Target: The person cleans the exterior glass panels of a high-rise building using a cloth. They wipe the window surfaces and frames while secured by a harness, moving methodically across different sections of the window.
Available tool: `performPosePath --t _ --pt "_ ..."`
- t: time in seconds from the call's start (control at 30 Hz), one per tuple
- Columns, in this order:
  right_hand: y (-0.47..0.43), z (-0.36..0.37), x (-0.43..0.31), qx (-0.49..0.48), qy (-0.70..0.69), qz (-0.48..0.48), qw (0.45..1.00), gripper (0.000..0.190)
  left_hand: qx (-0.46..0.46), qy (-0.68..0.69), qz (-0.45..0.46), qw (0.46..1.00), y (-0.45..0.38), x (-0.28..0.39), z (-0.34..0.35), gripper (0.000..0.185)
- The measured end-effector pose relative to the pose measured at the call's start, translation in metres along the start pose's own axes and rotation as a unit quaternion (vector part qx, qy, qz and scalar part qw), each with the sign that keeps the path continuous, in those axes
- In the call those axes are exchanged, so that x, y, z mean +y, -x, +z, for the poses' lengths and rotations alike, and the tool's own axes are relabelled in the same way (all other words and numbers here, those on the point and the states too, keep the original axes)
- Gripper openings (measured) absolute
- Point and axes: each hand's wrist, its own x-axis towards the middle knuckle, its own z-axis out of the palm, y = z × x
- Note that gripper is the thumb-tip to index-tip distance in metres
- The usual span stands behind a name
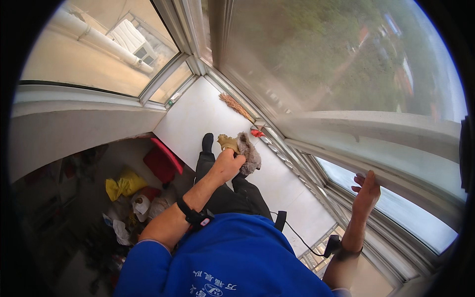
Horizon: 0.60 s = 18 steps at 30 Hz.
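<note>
My left hand (227,166) is closed around two bunched cloths over the white sill. One cloth (228,142) is yellowish, while the other, a fluffy rag (251,157), is grey-brown. To the right, my right hand (366,196) is at the lower rail (412,200) of a large window sash (319,74). Its thumb lies against the rail and its other fingers are spread. Whether the fingers grip the far side cannot be seen. Between the sash and the frame below it shows an opening.
I stand on a broad white sill (189,111), with a drop on the left. Down there are a red plastic stool or chair (161,159), a yellow bag (128,183) and other bags. A straw bundle (235,105) and red object (256,133) lie by the window track.
</note>
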Motion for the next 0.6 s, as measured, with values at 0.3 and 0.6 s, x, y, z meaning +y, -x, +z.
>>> performPosePath --t 0.3,0.6 --pt "0.014 -0.001 0.006 -0.105 0.045 -0.03 0.993 0.042 -0.038 0.026 0.037 0.998 0.016 -0.006 0.068 0.029" --pt "-0.017 0.007 0.004 -0.156 0.149 -0.108 0.97 0.045 0.066 0.013 -0.006 0.998 0.066 -0.034 0.061 0.036"
